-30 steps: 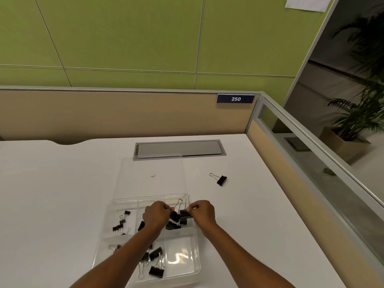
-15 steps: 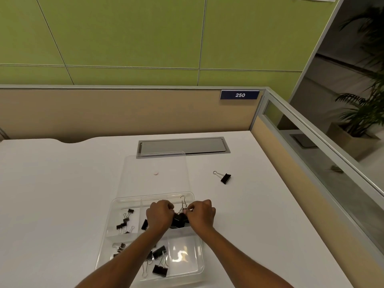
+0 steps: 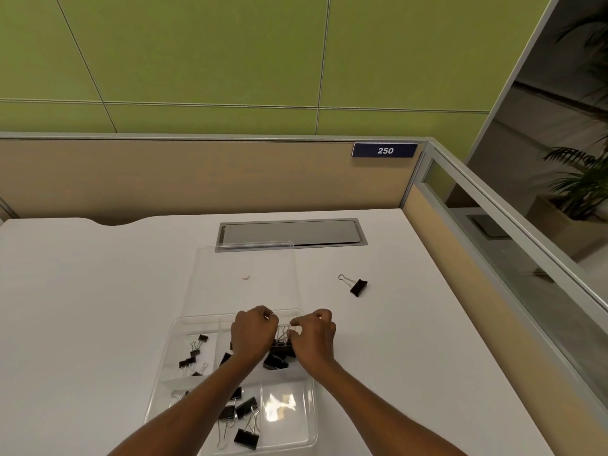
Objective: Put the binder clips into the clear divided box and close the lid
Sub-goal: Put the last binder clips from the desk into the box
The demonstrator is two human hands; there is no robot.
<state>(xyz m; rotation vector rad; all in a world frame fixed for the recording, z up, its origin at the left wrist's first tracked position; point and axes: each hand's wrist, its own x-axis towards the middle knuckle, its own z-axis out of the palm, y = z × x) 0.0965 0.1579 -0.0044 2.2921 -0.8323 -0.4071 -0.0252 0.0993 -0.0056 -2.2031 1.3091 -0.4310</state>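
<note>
Black binder clips (image 3: 358,287), clear divided box (image 3: 306,432), white desk (image 3: 82,307), green wall (image 3: 197,54).

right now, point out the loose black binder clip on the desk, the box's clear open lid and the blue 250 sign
loose black binder clip (image 3: 358,287): head view, on its black body
clear open lid (image 3: 263,291): head view, on its flat panel
blue 250 sign (image 3: 385,150): head view, on the digits

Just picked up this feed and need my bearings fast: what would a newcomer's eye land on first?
The left hand and right hand meet over the far right compartment of the clear divided box, pinching a black binder clip between them. A loose binder clip lies alone on the white desk, right of the open lid that lies flat behind the box.
</note>
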